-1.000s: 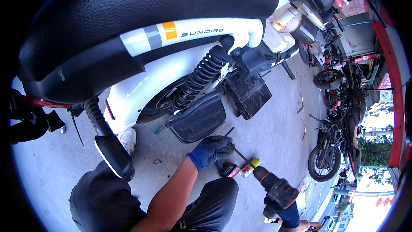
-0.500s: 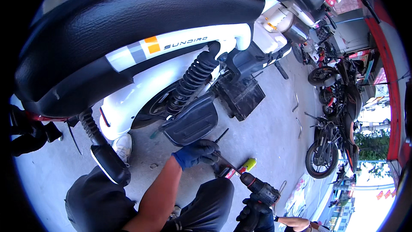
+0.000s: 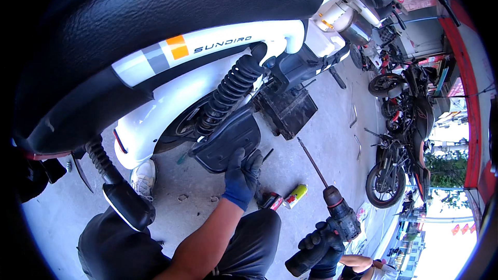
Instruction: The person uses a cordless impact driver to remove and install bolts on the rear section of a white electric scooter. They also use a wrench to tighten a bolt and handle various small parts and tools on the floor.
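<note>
My left hand (image 3: 241, 179), in a blue and grey glove, reaches to the lower edge of a black plastic cover (image 3: 220, 150) on a white scooter (image 3: 150, 119). Its fingers are stretched out, the thumb apart and overlapping the cover; whether they press on it I cannot tell. At the lower right, my right hand (image 3: 324, 246), in a black glove, grips a cordless drill (image 3: 340, 212) by its handle. A long, thin screwdriver bit (image 3: 313, 163) in its chuck points up and left, its tip in the open beside the dark box under the scooter.
A black coil shock absorber (image 3: 228, 96) rises above the cover. The dark box (image 3: 288, 111) sits low beside it. A yellow-green can (image 3: 295, 196) and a red-black object (image 3: 271, 200) lie near my knee. Parked motorcycles (image 3: 391, 171) and another person's arm (image 3: 358, 263) are to the right.
My left hand has moved off the bit up to the cover's edge. The drill has risen and swung right, its bit now away from my left hand.
</note>
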Available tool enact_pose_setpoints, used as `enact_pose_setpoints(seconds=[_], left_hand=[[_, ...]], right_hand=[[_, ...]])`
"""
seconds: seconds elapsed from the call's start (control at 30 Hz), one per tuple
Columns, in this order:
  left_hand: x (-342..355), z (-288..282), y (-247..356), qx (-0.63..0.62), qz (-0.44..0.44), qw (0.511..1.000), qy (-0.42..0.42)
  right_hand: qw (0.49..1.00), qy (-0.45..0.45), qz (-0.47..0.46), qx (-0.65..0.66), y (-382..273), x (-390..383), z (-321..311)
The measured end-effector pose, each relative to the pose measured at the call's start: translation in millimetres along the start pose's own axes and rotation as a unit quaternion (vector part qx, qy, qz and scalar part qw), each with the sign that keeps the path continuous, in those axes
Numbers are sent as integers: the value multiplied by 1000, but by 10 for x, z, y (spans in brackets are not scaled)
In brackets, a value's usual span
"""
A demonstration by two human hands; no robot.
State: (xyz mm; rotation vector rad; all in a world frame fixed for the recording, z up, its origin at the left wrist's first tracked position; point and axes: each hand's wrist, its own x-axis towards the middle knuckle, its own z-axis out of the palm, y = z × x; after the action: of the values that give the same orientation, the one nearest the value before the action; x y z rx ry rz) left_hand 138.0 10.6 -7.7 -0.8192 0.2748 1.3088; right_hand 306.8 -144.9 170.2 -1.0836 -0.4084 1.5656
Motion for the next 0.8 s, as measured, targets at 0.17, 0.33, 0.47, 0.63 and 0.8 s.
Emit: enact_pose_setpoints(seconds=[0.17,0.33,0.47,0.63,0.8], left_hand=[[67,6,-28,-7,40,999,-12],[141,4,-26,-7,51,998,-34],[162,-12,-24,-12,58,998,-29],[153,-13,-61,11,57,998,-22],[113,44,-65,13,48,999,-18]], right_hand=[[997,39,39,-48,46,154,183],[995,50,43,-75,76,291,255],[993,74,38,-84,94,343,367],[973,110,45,-196,-96,458,505],[922,44,60,-379,-555,776,886]])
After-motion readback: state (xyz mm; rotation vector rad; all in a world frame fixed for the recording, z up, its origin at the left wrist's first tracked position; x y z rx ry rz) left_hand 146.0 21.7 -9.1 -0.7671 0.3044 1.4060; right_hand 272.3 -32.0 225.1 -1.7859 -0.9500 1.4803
